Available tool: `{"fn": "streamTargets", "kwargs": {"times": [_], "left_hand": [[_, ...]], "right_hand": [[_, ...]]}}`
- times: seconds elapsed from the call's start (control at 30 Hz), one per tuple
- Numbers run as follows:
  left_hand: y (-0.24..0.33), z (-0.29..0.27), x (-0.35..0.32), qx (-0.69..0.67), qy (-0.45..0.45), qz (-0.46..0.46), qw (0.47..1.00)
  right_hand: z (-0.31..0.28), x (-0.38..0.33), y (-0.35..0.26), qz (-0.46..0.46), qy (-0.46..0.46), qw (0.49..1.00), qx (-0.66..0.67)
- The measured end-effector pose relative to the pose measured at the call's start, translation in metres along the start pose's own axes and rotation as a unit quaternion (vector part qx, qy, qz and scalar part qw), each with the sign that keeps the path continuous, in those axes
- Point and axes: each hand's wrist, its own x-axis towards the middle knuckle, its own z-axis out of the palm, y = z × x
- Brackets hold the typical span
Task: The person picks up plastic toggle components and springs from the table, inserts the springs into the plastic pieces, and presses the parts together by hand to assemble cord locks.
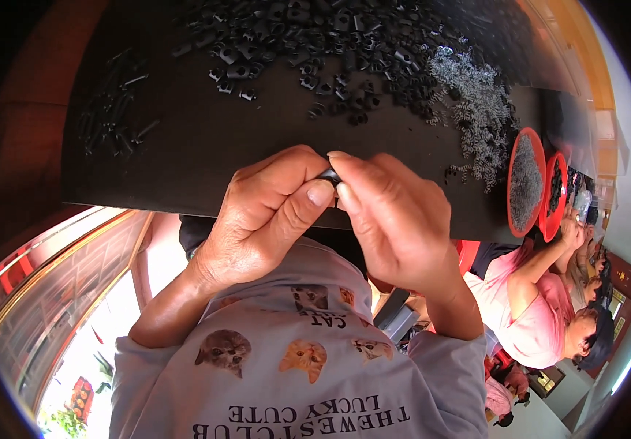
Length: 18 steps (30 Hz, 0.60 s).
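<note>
Both hands meet over the near edge of the dark table (pixel 176 146), fingertips almost touching. Between the thumb and forefinger of my left hand (pixel 264 212) is a small black plastic part (pixel 329 176), mostly hidden by the fingers. The thumb and fingertips of my right hand (pixel 400 216) close on the other side of the same part. A heap of loose black plastic parts (pixel 315 44) covers the far side of the table. Right of it lies a pile of small metal springs (pixel 476 102).
Slim black rods (pixel 114 121) lie scattered at the table's left. By the right edge stand a red bowl (pixel 513 212) of tiny metal pieces and another red bowl (pixel 548 228) with black pieces. A person in pink (pixel 535 314) sits at the right, other people beyond.
</note>
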Motion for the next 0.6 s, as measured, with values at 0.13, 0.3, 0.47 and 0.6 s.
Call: {"fn": "streamTargets", "kwargs": {"times": [0.13, 0.3, 0.47, 0.6], "left_hand": [[-0.004, -0.002, -0.001, 0.008, -0.010, 0.031, 0.999], [-0.004, 0.000, 0.000, 0.056, -0.015, 0.011, 0.998], [-0.006, 0.000, -0.002, 0.083, -0.011, 0.046, 0.995], [-0.007, -0.002, -0.002, 0.089, -0.015, 0.050, 0.995]], "right_hand": [[-0.008, 0.004, 0.007, -0.021, -0.026, 0.999, 0.005], [-0.006, 0.029, 0.049, 0.009, -0.029, 0.995, -0.094], [-0.004, 0.044, 0.062, -0.023, -0.099, 0.963, -0.251], [-0.004, 0.051, 0.057, -0.032, -0.085, 0.970, -0.227]]}}
